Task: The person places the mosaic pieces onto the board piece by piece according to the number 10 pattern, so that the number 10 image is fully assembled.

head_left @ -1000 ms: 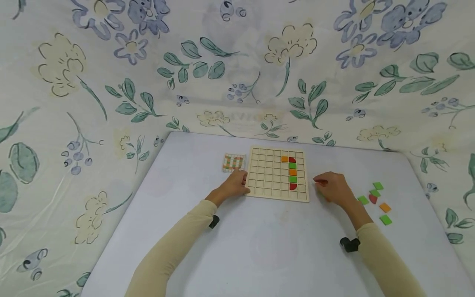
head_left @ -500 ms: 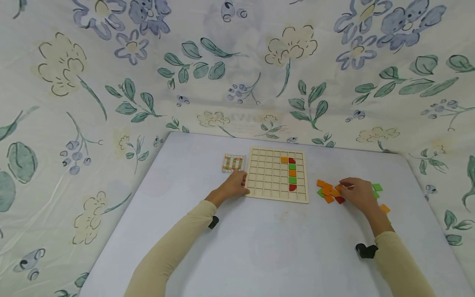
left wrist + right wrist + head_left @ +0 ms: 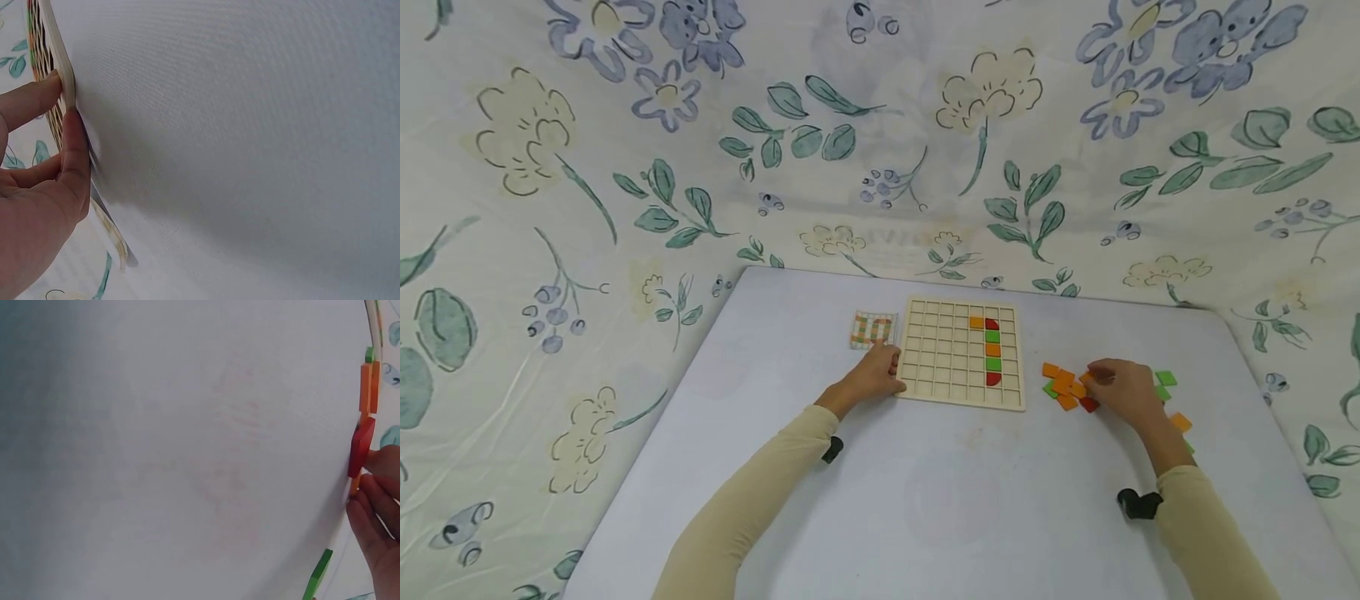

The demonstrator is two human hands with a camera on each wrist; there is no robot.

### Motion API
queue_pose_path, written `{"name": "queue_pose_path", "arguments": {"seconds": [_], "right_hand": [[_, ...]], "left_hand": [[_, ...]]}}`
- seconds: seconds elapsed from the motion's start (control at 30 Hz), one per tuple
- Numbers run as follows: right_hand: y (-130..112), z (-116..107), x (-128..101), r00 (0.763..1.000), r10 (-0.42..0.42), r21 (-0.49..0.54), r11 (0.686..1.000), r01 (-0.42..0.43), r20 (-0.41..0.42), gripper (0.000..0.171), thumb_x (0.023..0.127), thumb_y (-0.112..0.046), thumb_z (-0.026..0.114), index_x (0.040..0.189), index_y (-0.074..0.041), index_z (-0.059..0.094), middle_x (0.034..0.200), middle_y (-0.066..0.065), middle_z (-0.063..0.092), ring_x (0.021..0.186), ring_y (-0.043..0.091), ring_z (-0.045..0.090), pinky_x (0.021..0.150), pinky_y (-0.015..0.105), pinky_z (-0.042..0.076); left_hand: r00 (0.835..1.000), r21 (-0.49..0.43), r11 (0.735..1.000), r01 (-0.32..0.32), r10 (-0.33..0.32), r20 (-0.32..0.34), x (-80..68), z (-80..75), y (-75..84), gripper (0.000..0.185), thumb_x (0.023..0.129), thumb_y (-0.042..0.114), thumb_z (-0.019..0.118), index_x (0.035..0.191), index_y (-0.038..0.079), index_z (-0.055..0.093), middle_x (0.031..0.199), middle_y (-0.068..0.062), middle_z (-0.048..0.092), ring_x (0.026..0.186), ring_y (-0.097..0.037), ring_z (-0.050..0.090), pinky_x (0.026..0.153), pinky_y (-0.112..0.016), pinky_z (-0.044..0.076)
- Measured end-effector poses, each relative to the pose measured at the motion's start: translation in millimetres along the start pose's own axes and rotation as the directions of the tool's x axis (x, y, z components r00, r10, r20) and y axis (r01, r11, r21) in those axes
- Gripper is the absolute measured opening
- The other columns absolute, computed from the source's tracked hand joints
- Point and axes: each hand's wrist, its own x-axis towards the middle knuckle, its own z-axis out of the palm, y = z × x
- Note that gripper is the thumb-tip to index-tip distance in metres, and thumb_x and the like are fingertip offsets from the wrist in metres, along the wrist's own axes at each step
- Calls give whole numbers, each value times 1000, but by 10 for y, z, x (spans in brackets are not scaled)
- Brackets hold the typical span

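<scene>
A square wooden grid board [image 3: 932, 362] lies on the white table in the head view. One column near its right side holds red, green and orange pieces, with an orange square [image 3: 977, 322] left of the top red piece [image 3: 992, 324]. My left hand [image 3: 872, 372] grips the board's left edge, thumb and fingers on its rim in the left wrist view. At the tile pile right of the board, my right hand [image 3: 1123, 390] has its fingertips on an orange tile [image 3: 355, 484], apparently pinching it. A red piece [image 3: 361, 449] lies beside the thumb; the fingers partly hide the tile.
A small checkered pattern card [image 3: 872, 328] lies left of the board. Loose orange tiles [image 3: 1063, 383] overlap in the pile. Beyond the right hand lie a green tile [image 3: 1165, 378] and another orange tile [image 3: 1181, 422]. A floral cloth [image 3: 880, 167] stands behind the table.
Over the first half second my right hand moved right, from beside the board to the pile's right side, uncovering the orange tiles. Since then it has barely moved. The left hand stays put.
</scene>
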Motion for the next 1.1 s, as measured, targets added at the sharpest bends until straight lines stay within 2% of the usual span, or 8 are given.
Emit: {"name": "queue_pose_path", "arguments": {"seconds": [0.17,0.37,0.57,0.8,0.97,1.1], "right_hand": [[-12,-7,2,999,33,-7,999,-33,23,34,85,-8,71,115,8,65,107,26,66,97,38,62,85,51,50],[-35,5,15,998,68,-20,998,-68,13,36,83,-7,73,115,8,65,108,26,66,98,39,60,87,52,48],[-7,26,31,998,67,-4,998,-67,-2,36,82,-7,73,114,8,65,106,27,66,96,38,60,86,52,48],[-64,41,67,994,105,26,994,-106,25,39,83,-9,72,118,7,63,112,27,64,101,38,57,88,52,47],[-252,110,134,997,71,51,996,-71,2,38,85,-8,72,120,5,64,114,24,64,104,39,56,89,50,49],[-479,189,205,1000,3,77,997,-1,-21,36,85,-7,72,119,4,65,111,22,66,104,38,57,89,50,48]], "left_hand": [[1000,-9,1000,-6,6,-1,-2,-8,11,31,81,5,79,92,1,50,84,-5,44,80,-17,44,72,-31,37],[1000,7,1000,-2,2,-1,-8,-15,29,35,81,6,79,103,-2,53,93,-5,45,86,-17,43,76,-31,38],[1000,22,1000,1,-1,7,-19,-10,32,34,82,7,78,103,-1,52,96,-6,45,91,-19,43,78,-33,38],[999,-4,999,33,-33,15,-30,-24,38,54,83,7,78,126,-8,48,103,-8,45,91,-20,47,81,-34,41],[1000,-9,1000,28,-28,14,-30,-18,29,48,83,7,78,120,-7,50,101,-8,44,90,-19,46,79,-33,41],[1000,-17,1000,21,-21,11,-26,-7,24,45,83,6,78,116,-6,51,100,-8,44,88,-18,45,77,-32,40]]}}
